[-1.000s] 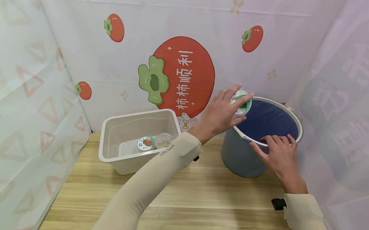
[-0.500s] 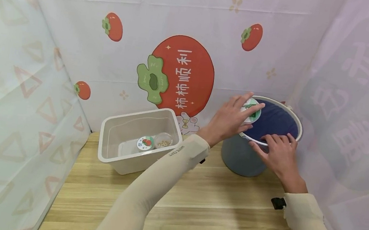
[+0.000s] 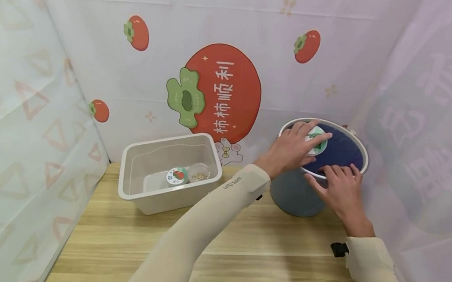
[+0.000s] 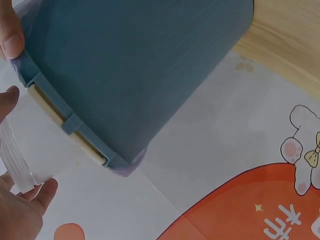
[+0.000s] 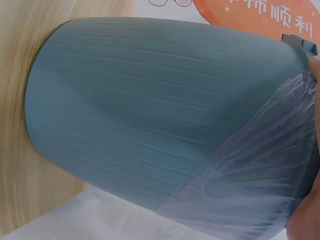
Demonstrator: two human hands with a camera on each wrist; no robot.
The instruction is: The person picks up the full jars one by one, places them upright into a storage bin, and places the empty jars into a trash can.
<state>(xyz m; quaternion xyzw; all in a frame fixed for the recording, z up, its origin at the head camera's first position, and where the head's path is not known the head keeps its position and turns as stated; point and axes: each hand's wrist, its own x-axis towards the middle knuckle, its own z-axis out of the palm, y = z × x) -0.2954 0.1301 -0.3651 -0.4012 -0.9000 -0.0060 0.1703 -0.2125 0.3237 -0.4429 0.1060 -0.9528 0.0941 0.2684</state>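
Above the mouth of a blue-grey trash bin (image 3: 297, 199), my left hand (image 3: 288, 151) holds a small round plastic tub (image 3: 319, 143) with a green and white label on top. Its clear ridged side (image 4: 19, 162) shows between the fingers in the left wrist view. My right hand (image 3: 344, 191) grips the bin's near rim, thumb outside and fingers over the edge. A dark blue bag (image 3: 341, 150) lines the bin, and its purplish folded-over edge (image 5: 250, 170) hangs outside in the right wrist view.
Left on the wooden table (image 3: 261, 267) stands a beige rectangular bin (image 3: 176, 201). Inside it are a tub with a tomato label (image 3: 177, 176) and a clear tub holding small pale pieces (image 3: 199, 173). Printed cloth walls (image 3: 224, 14) close in the back and sides.
My left hand has moved right with the tub, from the bin's left edge to over its mouth. The right hand has stayed on the rim.
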